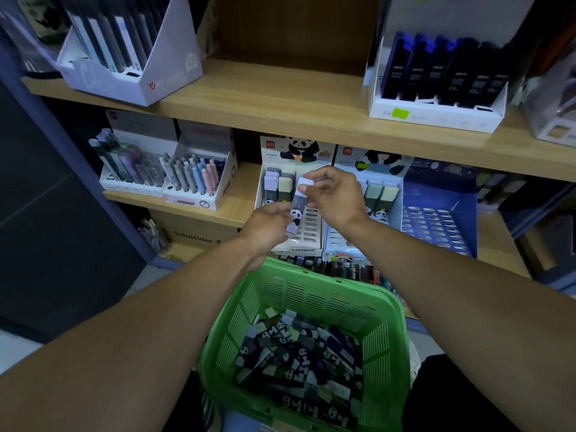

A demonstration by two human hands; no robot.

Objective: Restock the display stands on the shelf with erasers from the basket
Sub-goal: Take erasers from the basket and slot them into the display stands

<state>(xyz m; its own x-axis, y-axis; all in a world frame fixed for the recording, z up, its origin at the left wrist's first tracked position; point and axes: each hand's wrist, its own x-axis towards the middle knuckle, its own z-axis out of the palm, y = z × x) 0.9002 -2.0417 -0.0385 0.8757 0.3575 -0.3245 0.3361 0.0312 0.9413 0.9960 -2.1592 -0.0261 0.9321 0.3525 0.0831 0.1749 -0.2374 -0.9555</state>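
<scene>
Basket (386, 310): green plastic with slotted walls, nearest the camera, below both forearms. It holds a loose pile of erasers (299, 353) in dark sleeves printed with pandas; pale eraser ends show here and there.

Left stand (313, 227): white card tray with a panda header, on the middle shelf (230, 210) just behind the basket. The back row holds a few upright erasers, lavender and pale green. The slotted floor in front of them is bare where it shows.

Right stand (385, 194): same pattern, just beside the left stand. Pale green erasers stand in its back row. Its front slots are partly hidden by the right forearm.

Held eraser (298, 204): long block with a white top and a lavender sleeve bearing a panda. It stands roughly upright, above the left stand's slots, between the two hands.

Left hand (268, 224): fingers curled; thumb and fingertips pinch the lower part of the held eraser.

Right hand (335, 194): fingers curled; thumb and forefinger pinch the white top of the held eraser.

Blue tray (436, 219): slotted, right of the right stand; the part in view shows no stock.

Pen stands (187, 179): two white stands at the left of the middle shelf, holding upright pastel pens.

Top shelf (280, 101): a white box of long packs at left, a white box of dark packs at right.
</scene>
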